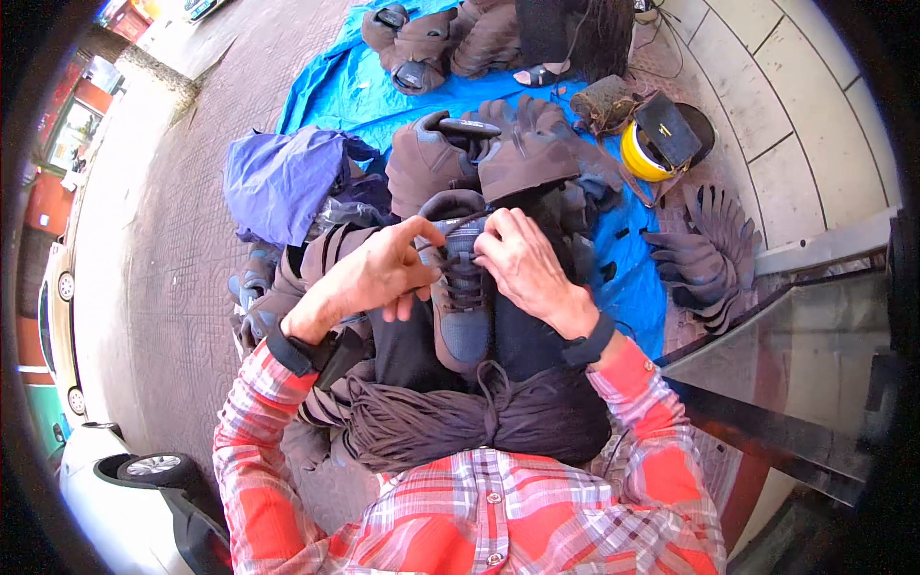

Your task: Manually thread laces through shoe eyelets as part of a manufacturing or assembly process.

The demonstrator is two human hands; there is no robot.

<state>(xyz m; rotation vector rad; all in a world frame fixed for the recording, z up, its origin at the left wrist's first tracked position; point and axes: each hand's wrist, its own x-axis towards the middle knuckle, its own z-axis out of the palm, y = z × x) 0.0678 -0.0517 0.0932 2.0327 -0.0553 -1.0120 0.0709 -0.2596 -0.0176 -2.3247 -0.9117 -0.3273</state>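
Observation:
A blue-grey sneaker (463,340) sits between my knees, its toe toward me. Dark shoelace (464,287) runs criss-cross over its tongue. At the left row of eyelets, my left hand (379,268) pinches a strand of the lace between thumb and index finger, the other fingers curled below. My right hand (527,264) is closed at the right row of eyelets, its fingertips gripping the lace there. Across my lap lies a thick hank of dark brown laces (412,417), tied at the middle.
Piles of brown and blue-grey shoe parts (532,163) lie ahead on a blue tarp (326,91). A purple cloth (283,182) is at the left. To the right are a yellow bucket (642,158) with a black purse (669,129) on it, fanned shoe pieces (709,254) and a metal frame (786,335).

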